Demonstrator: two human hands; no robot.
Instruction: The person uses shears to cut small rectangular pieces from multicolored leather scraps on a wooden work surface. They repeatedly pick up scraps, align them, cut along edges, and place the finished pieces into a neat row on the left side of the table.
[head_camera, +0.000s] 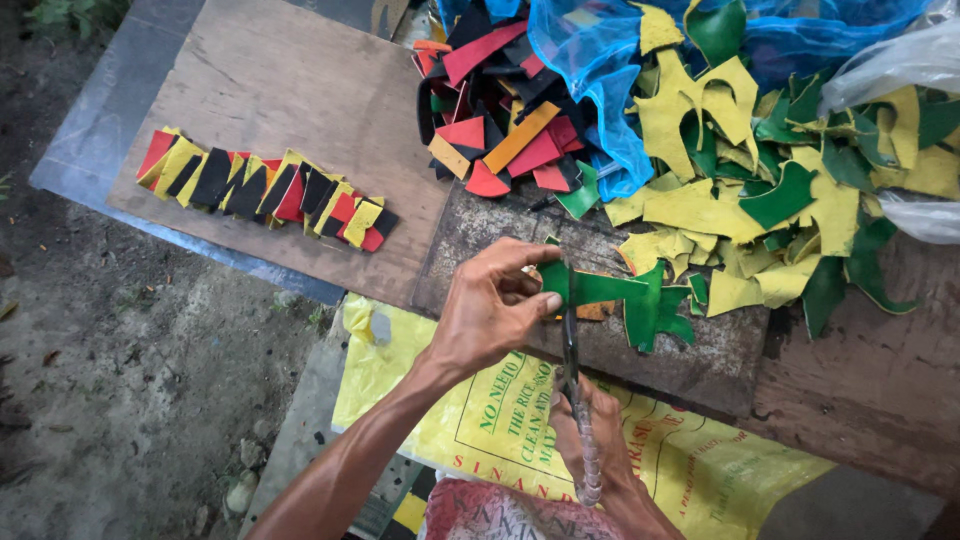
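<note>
My left hand (490, 305) pinches one end of a green scrap of sheet material (625, 300), held flat over the dark board. My right hand (600, 445) grips the wrapped handles of a pair of scissors (572, 345); the blades point up and meet the green scrap beside my left fingers. A large heap of yellow and green offcuts (760, 190) lies just right of the scrap.
A row of cut red, yellow and black strips (265, 190) lies on a wooden board (300, 80) at left. Red, black and orange pieces (500, 130) sit under blue netting (600, 60). A yellow printed sack (480, 420) lies below my hands. Bare ground is at far left.
</note>
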